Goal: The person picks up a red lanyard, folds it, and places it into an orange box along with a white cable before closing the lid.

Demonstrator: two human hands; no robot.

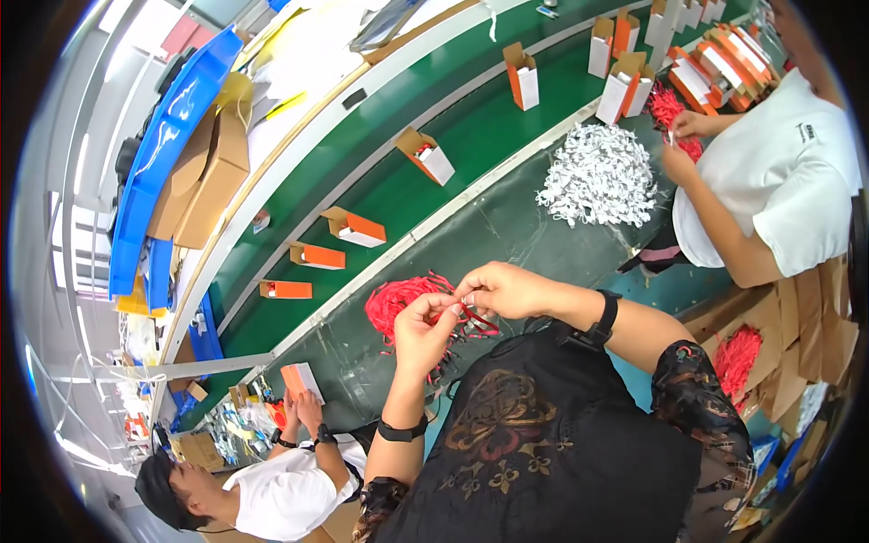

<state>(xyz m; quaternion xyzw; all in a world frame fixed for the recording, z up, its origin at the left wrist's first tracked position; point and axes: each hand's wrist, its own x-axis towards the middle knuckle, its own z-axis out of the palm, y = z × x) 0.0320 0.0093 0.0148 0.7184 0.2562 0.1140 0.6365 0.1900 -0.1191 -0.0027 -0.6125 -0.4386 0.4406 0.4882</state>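
Observation:
My left hand (pixel 425 331) and my right hand (pixel 507 290) meet close in front of my chest, their fingertips pinched together. Between them is a red strap (pixel 480 322), its loop hanging below my right fingers. The small part right at the fingertips is too fine to make out. Just beyond my left hand, a heap of red straps (pixel 398 303) lies on the dark green tabletop (pixel 344 369); some of it is hidden behind my hands and sleeve.
Open orange-and-white boxes (pixel 360 229) stand spaced along the green conveyor (pixel 471 136). A heap of small white pieces (pixel 602 176) lies ahead to the right. A co-worker (pixel 769 172) handles red straps at far right; another (pixel 281 489) holds a box (pixel 301 382) at lower left.

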